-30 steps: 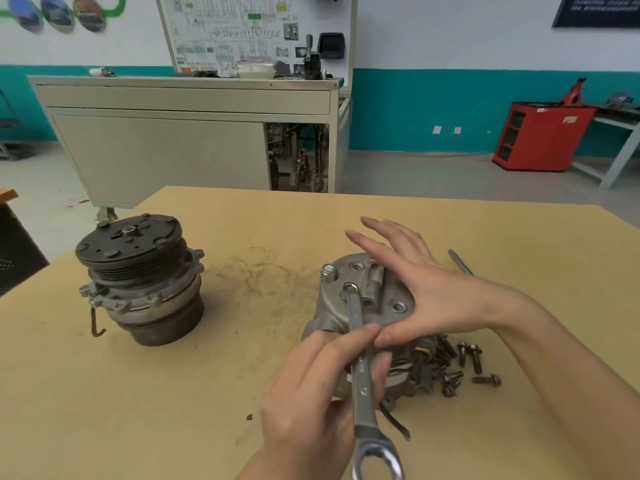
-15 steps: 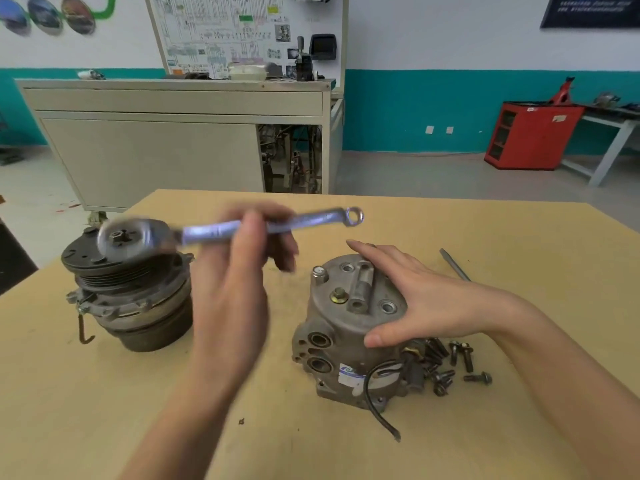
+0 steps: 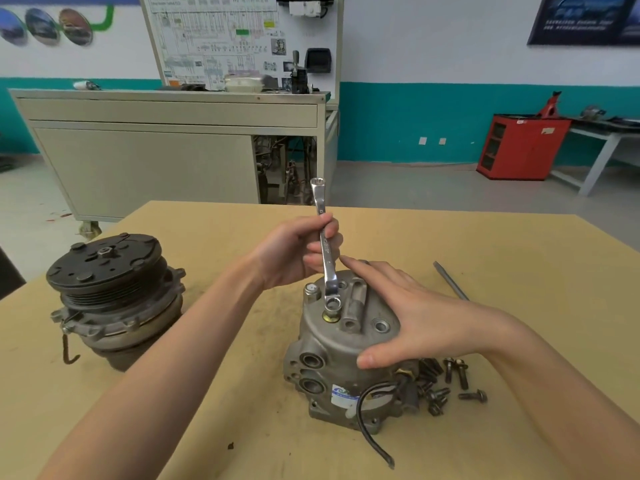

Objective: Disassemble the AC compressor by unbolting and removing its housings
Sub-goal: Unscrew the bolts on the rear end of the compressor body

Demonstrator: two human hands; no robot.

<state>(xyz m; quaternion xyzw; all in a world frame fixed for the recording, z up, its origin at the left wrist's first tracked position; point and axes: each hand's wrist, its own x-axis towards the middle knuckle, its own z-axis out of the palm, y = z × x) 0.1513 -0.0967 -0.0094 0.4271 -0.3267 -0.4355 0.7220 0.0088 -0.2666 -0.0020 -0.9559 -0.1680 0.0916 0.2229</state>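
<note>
As left hand (image 3: 298, 251) holds one wrench (image 3: 329, 282), two compressors (image 3: 318, 341)

Two compressors, one ring spanner (image 3: 325, 251), one thin metal rod (image 3: 450, 280), a heap of loose bolts (image 3: 446, 386).
On the surface (image 3: 519, 258): one compressor with clutch pulley (image 3: 110, 292) at left of frame, one bare compressor housing (image 3: 332, 344) at centre. The loose bolts at lower right number at least six, too overlapped for an exact count.

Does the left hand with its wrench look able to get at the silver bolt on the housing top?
Probably yes. The silver bolt stands uncovered beside the ring end of the wrench that the left hand holds; the right hand rests on the other side of the housing.
</note>
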